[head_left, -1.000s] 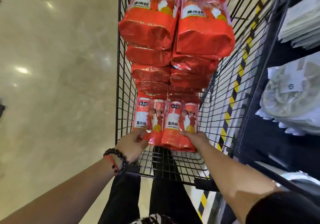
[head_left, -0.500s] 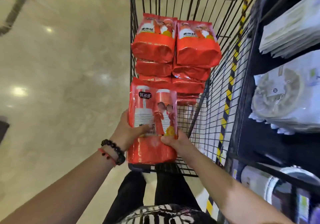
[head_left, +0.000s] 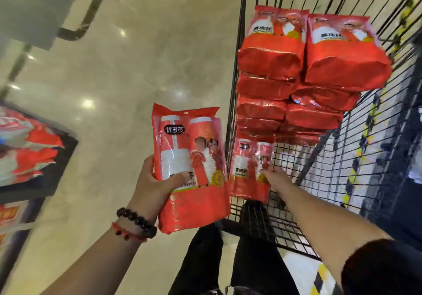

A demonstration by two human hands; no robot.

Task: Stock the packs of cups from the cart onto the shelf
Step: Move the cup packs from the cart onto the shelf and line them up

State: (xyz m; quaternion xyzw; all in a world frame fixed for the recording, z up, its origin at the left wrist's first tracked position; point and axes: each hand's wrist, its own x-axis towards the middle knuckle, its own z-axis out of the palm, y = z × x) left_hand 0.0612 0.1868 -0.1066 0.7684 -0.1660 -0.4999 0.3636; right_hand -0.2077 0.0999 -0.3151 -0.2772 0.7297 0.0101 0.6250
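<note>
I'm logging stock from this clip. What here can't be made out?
- Pack count in the cart: the stacks hide lower packs.
- Right hand grip on the standing pack: fingertips blurred.
- Left shelf goods: motion blur, cut by the edge.
- Fine print on the held pack: partly under the left hand.

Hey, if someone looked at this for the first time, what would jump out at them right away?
Probably the red pack of cups that the left hand grips, held up over the shiny floor just left of the cart. Next, the tall stack of red packs piled inside the cart, with one upright pack at its near end, where the right hand reaches it.
</note>
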